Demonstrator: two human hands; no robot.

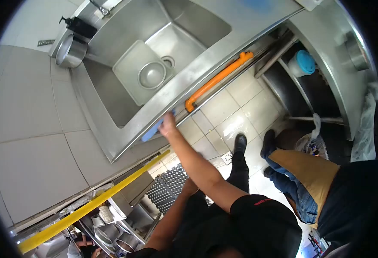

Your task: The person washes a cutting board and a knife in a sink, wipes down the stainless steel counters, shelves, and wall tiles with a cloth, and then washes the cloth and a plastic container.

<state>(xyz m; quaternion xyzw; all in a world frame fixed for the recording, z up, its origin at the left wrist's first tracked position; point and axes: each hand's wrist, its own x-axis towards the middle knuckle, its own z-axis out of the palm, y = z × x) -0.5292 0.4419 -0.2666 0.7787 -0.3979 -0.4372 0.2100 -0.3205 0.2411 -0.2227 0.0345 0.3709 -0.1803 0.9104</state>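
My right hand [168,124] reaches across to the front edge of a steel sink [95,112]. Its fingers are closed on a blue cloth [152,130], pressed along the sink's front face. Lower down, my left hand [190,187] hangs close to my dark trousers, and its fingers are mostly hidden. Inside the basin, a round metal bowl [152,75] rests on a pale rectangular tray [128,64], beside the drain [168,61].
An orange pipe [217,81] runs under the sink's front edge. A steel pot [71,50] and black pump bottle [81,27] stand at the sink's corner. To the right stands another person in a tan apron [306,172]. A black perforated mat [165,189] lies on the floor.
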